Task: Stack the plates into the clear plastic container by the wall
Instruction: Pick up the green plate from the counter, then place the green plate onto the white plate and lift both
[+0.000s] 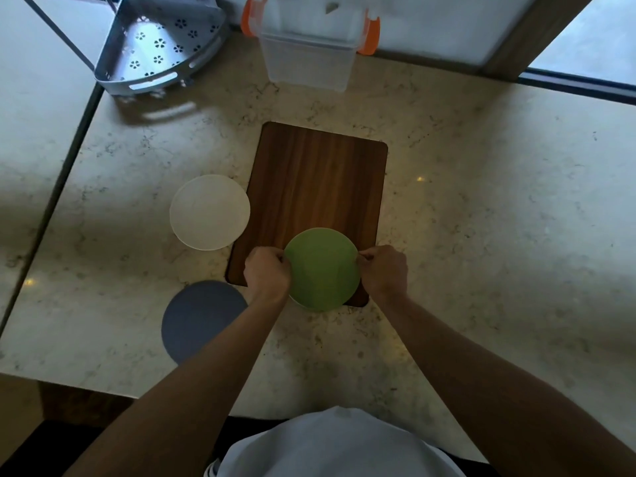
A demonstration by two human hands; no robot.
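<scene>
Pale marbled stone counter (481, 235), window and wall along the top of the frame. Dark wooden cutting board (320, 187) in the centre. Clear plastic container with orange latches (308, 60) sits top centre against the wall, lid off or open as far as I can tell, nothing visible inside. Grey perforated corner rack (155, 46) upper left, not involved.

Three plates out: round green plate (321, 268) at the lower end of the board, overhanging its bottom edge; round white plate (210, 212) left of the board, its right rim touching or just over the board edge; round grey plate (198, 320) lower left on the counter, partly hidden by the left forearm.

Grip: left hand (266, 273) pinched onto the green plate's left rim, right hand (383, 270) pinched onto its right rim. Both closed on it. Can't tell if it's lifted or resting on the board.

Step, my read: first plate pickup; none stacked yet, so task is at the start.

Next move needs: carry it level up-frame over the board, centre over the container mouth, lower flat. Fit looks snug, so fingers may need to let go early at the rim.
</scene>
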